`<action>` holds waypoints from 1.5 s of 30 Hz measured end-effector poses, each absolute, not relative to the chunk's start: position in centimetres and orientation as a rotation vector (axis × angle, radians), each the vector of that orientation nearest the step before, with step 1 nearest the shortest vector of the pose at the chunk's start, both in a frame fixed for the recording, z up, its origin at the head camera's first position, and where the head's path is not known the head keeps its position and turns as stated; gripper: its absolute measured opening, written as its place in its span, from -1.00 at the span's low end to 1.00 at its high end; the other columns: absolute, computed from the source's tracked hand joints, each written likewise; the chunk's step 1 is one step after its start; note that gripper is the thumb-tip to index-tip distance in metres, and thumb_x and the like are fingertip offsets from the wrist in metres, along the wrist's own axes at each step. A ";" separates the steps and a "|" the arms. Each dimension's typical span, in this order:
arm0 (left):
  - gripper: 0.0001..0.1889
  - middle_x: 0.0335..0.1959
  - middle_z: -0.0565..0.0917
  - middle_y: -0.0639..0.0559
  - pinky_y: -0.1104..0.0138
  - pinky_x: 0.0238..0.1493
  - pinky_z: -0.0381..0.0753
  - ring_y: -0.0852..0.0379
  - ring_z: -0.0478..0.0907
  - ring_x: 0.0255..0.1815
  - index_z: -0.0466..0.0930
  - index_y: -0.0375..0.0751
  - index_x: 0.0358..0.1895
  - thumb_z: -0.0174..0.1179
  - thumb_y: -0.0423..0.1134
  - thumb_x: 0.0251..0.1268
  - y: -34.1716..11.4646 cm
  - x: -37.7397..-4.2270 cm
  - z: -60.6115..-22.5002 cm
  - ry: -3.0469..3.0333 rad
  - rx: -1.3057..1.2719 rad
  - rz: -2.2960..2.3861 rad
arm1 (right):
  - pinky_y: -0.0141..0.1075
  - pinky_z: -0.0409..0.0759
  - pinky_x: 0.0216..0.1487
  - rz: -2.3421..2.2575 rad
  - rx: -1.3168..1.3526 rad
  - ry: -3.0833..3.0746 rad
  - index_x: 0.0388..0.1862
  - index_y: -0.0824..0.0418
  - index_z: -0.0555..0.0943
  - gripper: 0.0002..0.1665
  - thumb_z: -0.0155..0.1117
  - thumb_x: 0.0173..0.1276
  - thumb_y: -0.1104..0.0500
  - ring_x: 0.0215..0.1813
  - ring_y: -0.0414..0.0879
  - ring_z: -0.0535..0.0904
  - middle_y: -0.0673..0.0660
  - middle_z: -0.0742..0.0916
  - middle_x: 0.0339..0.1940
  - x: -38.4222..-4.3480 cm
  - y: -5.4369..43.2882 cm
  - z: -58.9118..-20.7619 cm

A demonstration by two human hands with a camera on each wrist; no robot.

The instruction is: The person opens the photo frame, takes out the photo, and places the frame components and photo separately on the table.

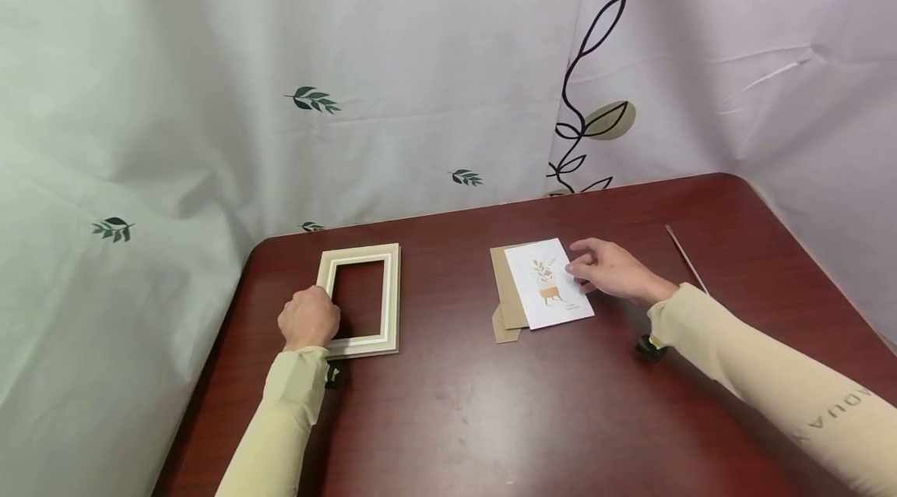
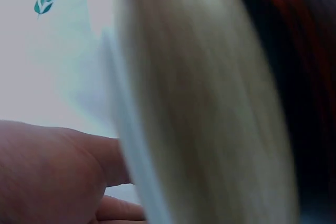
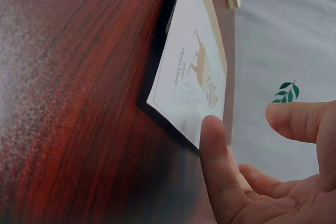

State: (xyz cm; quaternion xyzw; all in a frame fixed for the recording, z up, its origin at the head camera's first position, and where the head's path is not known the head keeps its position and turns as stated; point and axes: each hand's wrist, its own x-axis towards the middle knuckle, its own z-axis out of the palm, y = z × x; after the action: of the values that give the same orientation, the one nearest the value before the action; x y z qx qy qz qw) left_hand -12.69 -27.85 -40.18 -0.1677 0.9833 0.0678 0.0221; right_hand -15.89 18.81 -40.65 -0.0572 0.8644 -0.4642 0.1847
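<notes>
At the left of the table, my left hand grips the left side of a cream picture frame. The frame fills much of the left wrist view as a blurred cream bar, with fingers at its edge. My right hand is at the right edge of a white printed card showing a potted plant. Its fingers are spread apart in the right wrist view, one fingertip overlapping the card's edge. Under the card lies a brown backing board, partly covered, with a small flap at its lower end.
A thin rod lies on the dark red wooden table, beyond my right forearm. White curtains with leaf prints hang along the table's back and sides.
</notes>
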 end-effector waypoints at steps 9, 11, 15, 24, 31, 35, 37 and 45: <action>-0.77 -0.34 0.65 -0.49 -0.19 -0.37 0.62 -0.41 0.65 -0.30 0.64 -0.52 -0.33 0.04 -0.39 0.19 -28.1 -12.8 -41.1 3.053 -0.552 0.224 | -0.16 0.74 -0.14 -1.356 -0.162 2.405 0.43 0.54 0.24 -0.30 0.19 0.47 0.19 -0.17 0.03 0.71 0.43 0.65 0.01 -15.9 19.1 -41.0; -0.76 -0.35 0.64 -0.48 -0.20 -0.36 0.62 -0.41 0.64 -0.30 0.64 -0.53 -0.33 0.02 -0.39 0.18 -28.1 -12.8 -41.3 3.064 -0.562 0.239 | -0.16 0.74 -0.14 -1.348 -0.160 2.410 0.43 0.54 0.25 -0.30 0.19 0.47 0.19 -0.18 0.02 0.71 0.42 0.65 0.01 -15.9 19.0 -41.0; -0.74 -0.33 0.63 -0.49 -0.21 -0.34 0.61 -0.42 0.63 -0.27 0.60 -0.56 -0.30 -0.02 -0.38 0.20 -28.1 -12.7 -41.4 3.063 -0.588 0.255 | -0.16 0.74 -0.13 -1.341 -0.175 2.425 0.41 0.54 0.27 -0.32 0.20 0.46 0.19 -0.17 0.02 0.71 0.41 0.65 0.00 -15.8 19.0 -40.9; -0.56 -0.12 0.54 -0.55 -0.27 -0.17 0.56 -0.48 0.54 -0.08 0.47 -0.65 -0.03 0.11 -0.20 0.33 -25.6 -12.6 -40.2 3.216 -0.522 0.231 | -0.05 0.67 0.01 -1.177 -0.258 2.593 0.34 0.48 0.41 -0.38 0.25 0.42 0.17 0.01 0.15 0.64 0.38 0.65 0.06 -15.7 18.5 -40.5; -0.47 0.10 0.57 -0.44 -0.16 0.02 0.57 -0.40 0.53 0.09 0.50 -0.51 0.20 0.25 -0.15 0.30 -19.9 -13.1 -39.0 3.369 -0.132 0.386 | 0.21 0.44 0.26 -0.978 -0.476 2.724 0.37 0.45 0.42 -0.25 0.41 0.29 0.14 0.27 0.32 0.48 0.45 0.56 0.26 -15.5 17.9 -40.4; -0.39 0.30 0.49 -0.34 -0.07 0.30 0.44 -0.28 0.43 0.32 0.44 -0.41 0.33 0.26 -0.06 0.37 -16.0 -13.5 -39.1 3.244 0.142 0.551 | 0.27 0.27 0.38 -0.907 -0.625 2.729 0.42 0.40 0.39 -0.11 0.50 0.20 0.05 0.43 0.38 0.28 0.48 0.42 0.41 -15.4 17.5 -40.8; -0.32 0.40 0.41 -0.30 -0.03 0.41 0.33 -0.23 0.34 0.43 0.37 -0.39 0.40 0.25 0.00 0.40 -14.2 -13.6 -39.4 3.150 0.267 0.610 | 0.29 0.21 0.41 -0.887 -0.682 2.720 0.44 0.37 0.38 -0.06 0.53 0.17 0.03 0.48 0.40 0.18 0.49 0.35 0.47 -15.3 17.3 -41.0; -0.07 0.58 0.17 -0.16 0.13 0.54 0.13 -0.05 0.10 0.59 0.15 -0.32 0.55 0.22 0.24 0.34 -8.5 -14.4 -41.3 2.864 0.705 0.465 | 0.25 0.09 0.49 -0.781 -0.830 2.691 0.50 0.39 0.29 0.02 0.54 0.19 0.00 0.58 0.39 -0.01 0.50 0.16 0.56 -14.9 16.4 -41.5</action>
State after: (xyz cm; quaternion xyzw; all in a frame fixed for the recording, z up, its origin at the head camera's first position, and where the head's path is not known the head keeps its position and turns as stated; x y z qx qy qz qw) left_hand -14.38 -8.54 -41.34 0.2354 0.9563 0.1553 0.0777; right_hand -14.88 16.42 -41.49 -0.2822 0.9153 -0.2657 0.1092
